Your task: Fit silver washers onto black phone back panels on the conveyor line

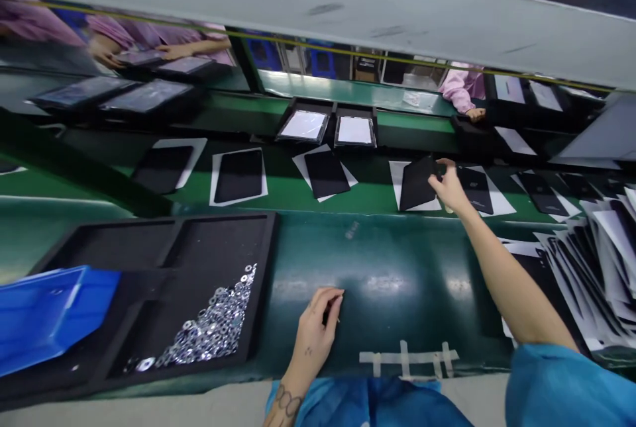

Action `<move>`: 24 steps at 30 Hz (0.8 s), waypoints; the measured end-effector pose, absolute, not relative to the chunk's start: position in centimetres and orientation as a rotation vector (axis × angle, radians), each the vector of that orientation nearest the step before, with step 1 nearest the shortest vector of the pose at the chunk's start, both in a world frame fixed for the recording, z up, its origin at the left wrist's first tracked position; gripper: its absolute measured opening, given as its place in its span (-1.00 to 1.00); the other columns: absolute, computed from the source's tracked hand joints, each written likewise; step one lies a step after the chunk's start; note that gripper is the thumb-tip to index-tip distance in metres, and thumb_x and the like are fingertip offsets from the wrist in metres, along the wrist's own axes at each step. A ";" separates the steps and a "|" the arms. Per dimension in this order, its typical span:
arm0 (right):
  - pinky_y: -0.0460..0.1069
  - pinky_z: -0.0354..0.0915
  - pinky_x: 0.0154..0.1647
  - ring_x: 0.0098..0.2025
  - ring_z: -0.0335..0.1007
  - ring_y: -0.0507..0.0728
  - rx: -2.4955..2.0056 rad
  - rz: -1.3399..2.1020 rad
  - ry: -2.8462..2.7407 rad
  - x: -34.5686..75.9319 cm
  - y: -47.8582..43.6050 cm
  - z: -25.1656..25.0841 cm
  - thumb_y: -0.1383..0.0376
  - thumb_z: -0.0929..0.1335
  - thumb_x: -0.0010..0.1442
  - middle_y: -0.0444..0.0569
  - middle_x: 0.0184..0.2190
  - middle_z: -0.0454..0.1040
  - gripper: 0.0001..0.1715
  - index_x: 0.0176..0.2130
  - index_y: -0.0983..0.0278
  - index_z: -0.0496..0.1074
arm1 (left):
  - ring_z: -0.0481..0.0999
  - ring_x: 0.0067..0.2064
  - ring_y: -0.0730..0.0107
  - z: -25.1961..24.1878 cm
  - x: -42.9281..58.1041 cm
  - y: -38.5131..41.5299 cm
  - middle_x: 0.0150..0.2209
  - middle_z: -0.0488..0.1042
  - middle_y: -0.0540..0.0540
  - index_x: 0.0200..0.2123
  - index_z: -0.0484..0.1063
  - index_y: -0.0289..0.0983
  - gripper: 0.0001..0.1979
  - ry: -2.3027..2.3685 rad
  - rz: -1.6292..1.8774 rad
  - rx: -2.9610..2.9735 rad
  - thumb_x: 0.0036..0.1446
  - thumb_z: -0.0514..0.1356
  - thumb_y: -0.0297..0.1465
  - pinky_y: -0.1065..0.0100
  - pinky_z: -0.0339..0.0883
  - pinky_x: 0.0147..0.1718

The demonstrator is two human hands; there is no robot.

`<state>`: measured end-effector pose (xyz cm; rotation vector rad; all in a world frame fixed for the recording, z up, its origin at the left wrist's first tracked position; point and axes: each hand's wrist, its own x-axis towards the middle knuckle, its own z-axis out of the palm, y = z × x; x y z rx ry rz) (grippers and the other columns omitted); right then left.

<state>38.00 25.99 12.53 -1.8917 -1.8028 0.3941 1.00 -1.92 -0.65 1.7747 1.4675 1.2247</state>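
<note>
My right hand (450,187) reaches far forward. Its grip is closed on the right edge of one flat black rectangular panel (416,183), which sits tilted on a white paper sheet (397,179) on the green conveyor belt (288,192). Counting that one, I make out six such matte black panels in a row along the belt, each on its own white sheet.

My left hand (315,331) rests on the glossy dark green worktop (397,268) with its fingers curled in. Something thin and pale shows at the fingertips, but I cannot tell whether the grip pinches it.

Just right of that hand, several white tape strips (407,357) form a crossed mark. To its left lies one black foam tray (268,268) with at least three recesses, one holding a heap of small silvery metal washers (213,328), too many to count. One blue plastic bin (44,314) overlaps the tray's left end.

At far right is a loose pile of black panels and white sheets (596,255). Beyond the belt stand two shallow black trays (332,124) with pale rectangular faces. Two co-workers in pink sleeves (460,86) work across the line.
</note>
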 end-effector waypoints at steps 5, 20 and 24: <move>0.00 0.14 -0.34 -0.51 0.34 0.11 -1.607 0.259 -2.279 34.3 17.5 18.5 0.27 0.34 0.30 -0.15 -0.50 0.48 -0.87 -0.16 0.20 0.49 | 0.63 -0.29 0.32 0.0 1.3 -1.9 -0.11 0.62 -0.17 -0.11 0.59 -0.20 -0.81 1.463 1.245 1.693 0.51 0.16 -0.33 0.34 0.57 -0.28; -0.16 0.05 -0.63 -0.63 0.08 -0.05 -0.922 1.677 -1.184 26.5 13.9 6.2 0.14 0.40 0.42 -0.27 -0.56 0.28 -0.77 -0.06 0.20 0.58 | 0.52 -0.47 0.37 2.2 -2.7 5.5 -0.29 0.49 -0.01 -0.17 0.49 -0.19 -0.76 1.435 0.834 1.350 0.37 0.24 -0.14 0.31 0.49 -0.44; -0.25 -0.08 -0.74 -0.65 -0.10 -0.10 -0.550 1.722 -0.484 30.9 16.8 3.2 0.25 0.46 0.31 -0.33 -0.56 0.15 -0.88 -0.15 0.20 0.50 | 0.51 -0.01 0.09 3.7 -1.4 10.4 -0.09 0.52 -0.14 -0.20 0.59 -0.17 -0.85 1.525 0.736 1.682 0.33 0.28 -0.24 0.07 0.47 0.06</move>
